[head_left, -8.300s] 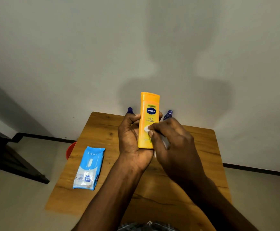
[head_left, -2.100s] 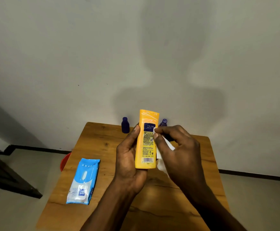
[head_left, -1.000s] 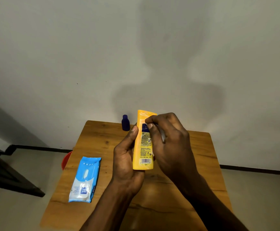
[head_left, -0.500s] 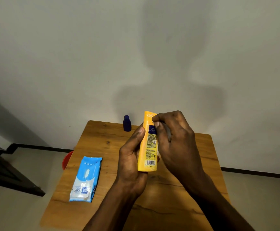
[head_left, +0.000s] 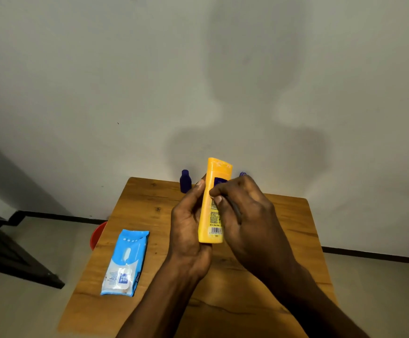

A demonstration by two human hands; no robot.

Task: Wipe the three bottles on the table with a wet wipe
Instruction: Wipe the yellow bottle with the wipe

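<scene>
Upright yellow bottle (head_left: 213,203) (barcode side showing) — dark-blue label patch

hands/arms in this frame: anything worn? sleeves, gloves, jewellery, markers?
Nothing worn that shows. The left hand and right hand are bare: no gloves, rings or tracking markers visible. Both forearms are bare up to the frame's bottom edge, with no sleeve, watch or band in view.

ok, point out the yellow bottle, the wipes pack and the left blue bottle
yellow bottle (head_left: 217,172), head view, upper body.
wipes pack (head_left: 125,262), head view, middle of front face.
left blue bottle (head_left: 185,182), head view, body.
</scene>
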